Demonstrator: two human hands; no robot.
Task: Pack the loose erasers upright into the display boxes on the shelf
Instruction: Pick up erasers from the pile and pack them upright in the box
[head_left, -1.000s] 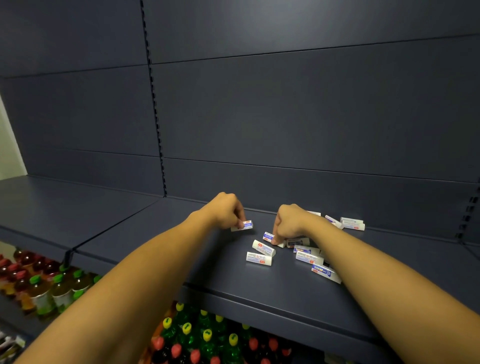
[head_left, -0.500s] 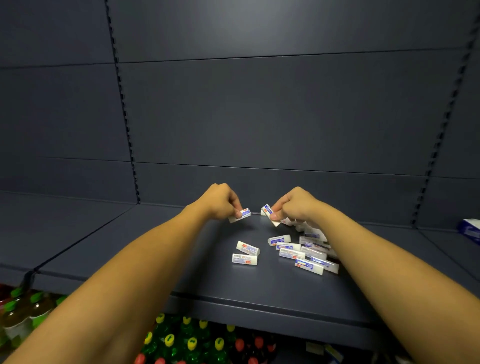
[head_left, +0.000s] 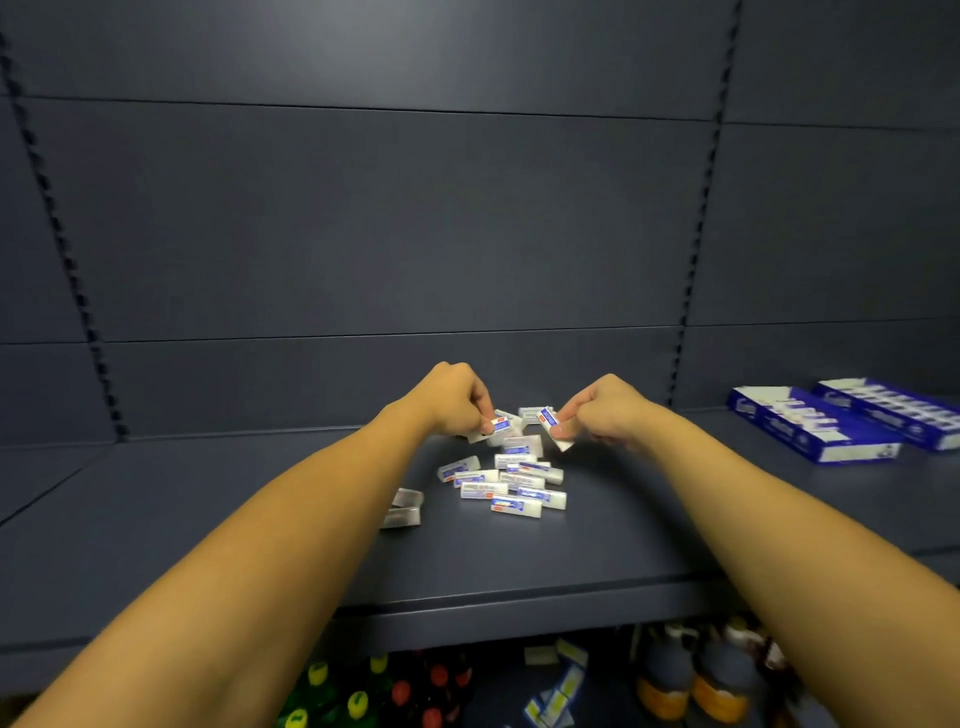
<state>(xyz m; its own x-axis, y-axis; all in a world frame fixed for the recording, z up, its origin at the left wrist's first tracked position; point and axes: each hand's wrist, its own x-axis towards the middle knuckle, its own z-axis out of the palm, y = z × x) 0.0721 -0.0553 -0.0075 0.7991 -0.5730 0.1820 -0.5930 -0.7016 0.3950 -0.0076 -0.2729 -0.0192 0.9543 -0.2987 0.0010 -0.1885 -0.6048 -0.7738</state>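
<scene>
We reach both arms out over a dark blue shelf (head_left: 260, 519). Our left hand (head_left: 449, 397) has its fingers curled and pinches one small white eraser (head_left: 496, 427) with a blue label between thumb and fingers. Our right hand (head_left: 605, 410) is curled too, and it pinches another eraser (head_left: 551, 425), which is tilted with one end pointing down toward the shelf. The two hands are near each other, just above the back of the pile.

Under and in front of our hands lies a pile of loose erasers (head_left: 511, 480) on the shelf. They lie flat, some touching and some on top of each other. Two more erasers (head_left: 402, 508) lie a bit apart to the left of the pile, close to our left arm. They look blurry.

Far to the right on the same shelf sit two blue display boxes (head_left: 810, 423), side by side and touching. They are open at the top, and we can see rows of white erasers standing inside them. The boxes are well apart from the pile and from our hands.

Behind the shelf is a dark blue back wall (head_left: 389, 218) with strips of little holes running up it.

Below the shelf we see bottles with yellow, green and red caps (head_left: 395, 691), and to the right some orange bottles (head_left: 691, 686). They are blurry.
</scene>
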